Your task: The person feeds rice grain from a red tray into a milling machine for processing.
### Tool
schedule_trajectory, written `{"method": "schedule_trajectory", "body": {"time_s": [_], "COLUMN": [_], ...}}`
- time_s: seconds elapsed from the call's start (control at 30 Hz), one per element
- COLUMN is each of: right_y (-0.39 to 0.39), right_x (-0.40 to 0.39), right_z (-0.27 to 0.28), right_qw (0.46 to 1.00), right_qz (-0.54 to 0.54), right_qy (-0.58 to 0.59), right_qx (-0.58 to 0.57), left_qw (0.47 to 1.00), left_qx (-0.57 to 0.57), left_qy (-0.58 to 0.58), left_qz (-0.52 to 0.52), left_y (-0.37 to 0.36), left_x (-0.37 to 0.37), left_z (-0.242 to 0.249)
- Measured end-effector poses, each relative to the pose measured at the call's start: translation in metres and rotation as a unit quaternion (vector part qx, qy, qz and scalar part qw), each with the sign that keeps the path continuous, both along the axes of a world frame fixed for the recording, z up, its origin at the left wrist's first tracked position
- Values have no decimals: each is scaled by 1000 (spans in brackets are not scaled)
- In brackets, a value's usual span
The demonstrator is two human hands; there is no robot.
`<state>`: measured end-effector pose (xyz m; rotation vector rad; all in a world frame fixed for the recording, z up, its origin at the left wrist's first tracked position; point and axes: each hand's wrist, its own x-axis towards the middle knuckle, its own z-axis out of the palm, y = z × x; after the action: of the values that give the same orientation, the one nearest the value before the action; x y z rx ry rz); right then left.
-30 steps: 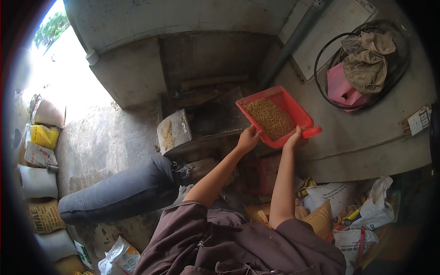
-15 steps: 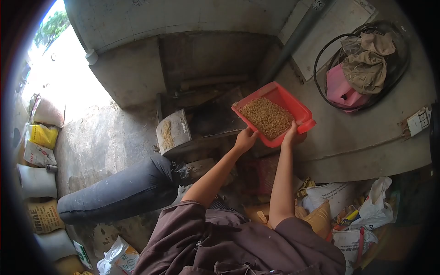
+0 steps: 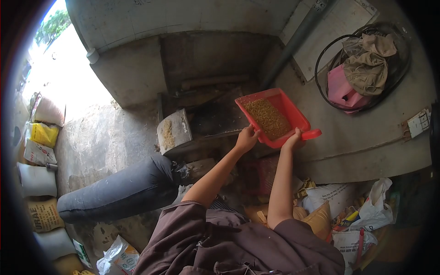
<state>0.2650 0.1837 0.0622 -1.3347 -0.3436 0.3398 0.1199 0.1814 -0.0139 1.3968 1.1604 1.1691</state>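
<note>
A red plastic dustpan point(image 3: 295, 110) with a short stub handle is held up in front of me, sloping slightly. Loose golden-brown grain point(image 3: 270, 118) lies in it, mostly along its left and lower part. My left hand point(image 3: 248, 138) grips the near left side of the pan. My right hand point(image 3: 293, 140) holds the near right rim, close to the handle, with some fingers hidden underneath. Left of the pan, a small pile of similar grain point(image 3: 167, 133) rests on a pale flat ledge point(image 3: 182, 127).
My bent leg point(image 3: 117, 188) stretches left across the floor. Filled sacks point(image 3: 39, 181) line the left wall. More bags point(image 3: 330, 199) lie at lower right. A coiled black hose point(image 3: 321, 68) surrounds crumpled cloth point(image 3: 366, 68) on the right slab. A grey pipe point(image 3: 293, 43) slants behind the pan.
The dustpan has dipped a little and shifted slightly right, its tilt changed. The grain in it has slid to the left, baring more red plastic. Both hands keep their hold.
</note>
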Motion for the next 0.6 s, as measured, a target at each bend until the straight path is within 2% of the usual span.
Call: {"method": "schedule_trajectory", "body": {"time_s": [0.03, 0.17, 0.23, 0.33, 0.43, 0.5, 0.6], "right_y": [-2, -7, -2, 4, 5, 8, 11], "right_x": [-4, -14, -3, 0, -3, -2, 3], "right_z": [3, 18, 5, -1, 0, 2, -8], "right_qw": [999, 998, 1000, 995, 992, 992, 989], "right_qz": [-1, -6, 9, -21, -10, 5, 4], "right_qy": [37, 67, -26, -83, -113, -111, -137], "right_qx": [23, 1, -2, -47, -53, -52, -50], "left_qw": [1000, 1000, 999, 1000, 1000, 998, 996], "left_qx": [0, 6, 9, -5, -3, -58, -78], "left_qy": [0, 21, 29, 10, -2, 23, 12], "left_qz": [1, 4, 8, 1, 5, -14, -34], "left_y": [0, -2, -4, -5, -3, -7, -1], "left_x": [0, 1, 0, -2, -2, -8, -8], "left_z": [0, -1, 1, 2, -1, 9, -5]}}
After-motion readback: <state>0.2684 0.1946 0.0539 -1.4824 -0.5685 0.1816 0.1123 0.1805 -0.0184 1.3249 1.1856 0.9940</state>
